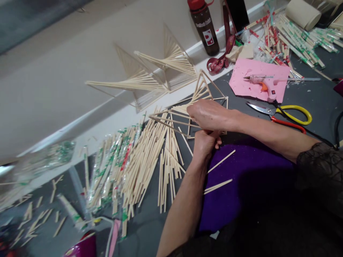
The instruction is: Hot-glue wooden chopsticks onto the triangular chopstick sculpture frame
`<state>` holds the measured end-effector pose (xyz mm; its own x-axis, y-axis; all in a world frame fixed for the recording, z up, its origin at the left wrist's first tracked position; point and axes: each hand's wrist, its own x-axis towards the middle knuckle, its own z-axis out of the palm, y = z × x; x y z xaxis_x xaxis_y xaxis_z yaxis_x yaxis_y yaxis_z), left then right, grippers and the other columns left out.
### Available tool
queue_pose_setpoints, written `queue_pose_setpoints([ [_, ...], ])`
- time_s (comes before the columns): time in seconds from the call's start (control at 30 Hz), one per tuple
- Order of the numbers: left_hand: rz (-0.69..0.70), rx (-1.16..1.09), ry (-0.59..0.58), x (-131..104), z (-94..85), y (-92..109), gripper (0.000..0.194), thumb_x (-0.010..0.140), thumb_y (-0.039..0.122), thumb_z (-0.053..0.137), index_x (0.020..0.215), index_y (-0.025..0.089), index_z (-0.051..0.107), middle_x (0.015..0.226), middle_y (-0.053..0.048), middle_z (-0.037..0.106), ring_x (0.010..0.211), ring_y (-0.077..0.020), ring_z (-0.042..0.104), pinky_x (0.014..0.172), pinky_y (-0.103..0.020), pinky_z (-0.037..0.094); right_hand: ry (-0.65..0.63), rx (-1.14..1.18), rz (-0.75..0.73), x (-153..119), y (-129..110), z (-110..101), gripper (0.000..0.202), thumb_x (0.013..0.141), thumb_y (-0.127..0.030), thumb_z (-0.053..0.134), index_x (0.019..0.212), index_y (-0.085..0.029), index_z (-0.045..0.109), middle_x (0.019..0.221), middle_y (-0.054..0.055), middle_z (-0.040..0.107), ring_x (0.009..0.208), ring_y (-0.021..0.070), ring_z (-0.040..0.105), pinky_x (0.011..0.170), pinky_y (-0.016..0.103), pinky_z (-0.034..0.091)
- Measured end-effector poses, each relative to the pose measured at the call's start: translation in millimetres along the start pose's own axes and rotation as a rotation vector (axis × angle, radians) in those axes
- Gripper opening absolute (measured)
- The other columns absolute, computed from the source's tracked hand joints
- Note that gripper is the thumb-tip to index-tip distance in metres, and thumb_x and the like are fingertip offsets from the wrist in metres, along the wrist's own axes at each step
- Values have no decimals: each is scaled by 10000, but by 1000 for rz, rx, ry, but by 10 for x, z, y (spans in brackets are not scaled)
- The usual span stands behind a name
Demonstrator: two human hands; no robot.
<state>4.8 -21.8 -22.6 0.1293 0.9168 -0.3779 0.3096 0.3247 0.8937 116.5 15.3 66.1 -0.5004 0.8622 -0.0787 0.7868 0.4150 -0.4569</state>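
Observation:
A chopstick frame [202, 93], built of bare wooden sticks fanned in a twist, stands in front of me. My left hand [205, 142] is closed at its near lower edge, the fingers curled around the sticks there. Over the frame's middle, my right hand [209, 113] is closed with the knuckles up; it covers part of the fan, and what its fingers pinch is hidden. Loose chopsticks [218, 186] lie on the purple cloth [222, 210] below my hands. Left of the frame spreads a big pile of bare chopsticks [146, 160].
Wrapped chopsticks [107, 171] and broken stick pieces [34, 221] lie left. Two finished twisted frames [152, 80] stand by the wall. On the right are a glue gun [264, 81] on pink foam, scissors [292, 112] with a cable across them, and a dark bottle [205, 32].

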Motion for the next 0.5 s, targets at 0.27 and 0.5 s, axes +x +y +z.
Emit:
queue_pose_setpoints([
  [0.27,6,38,-8,-56,9,75,242,631,324,688,501,134,614,368,9,518,281,-69,393,335,-198,242,-11,4,8,-57,-47,-56,257,881,-43,445,891,-30,701,854,162,677,749,137,578,669,244,415],
  [0.5,-13,6,3,-66,38,60,203,647,274,666,514,124,636,355,2,521,264,-74,392,328,-195,235,56,-32,-36,12,27,59,263,861,-60,450,903,-41,708,869,183,702,763,175,627,624,256,408],
])
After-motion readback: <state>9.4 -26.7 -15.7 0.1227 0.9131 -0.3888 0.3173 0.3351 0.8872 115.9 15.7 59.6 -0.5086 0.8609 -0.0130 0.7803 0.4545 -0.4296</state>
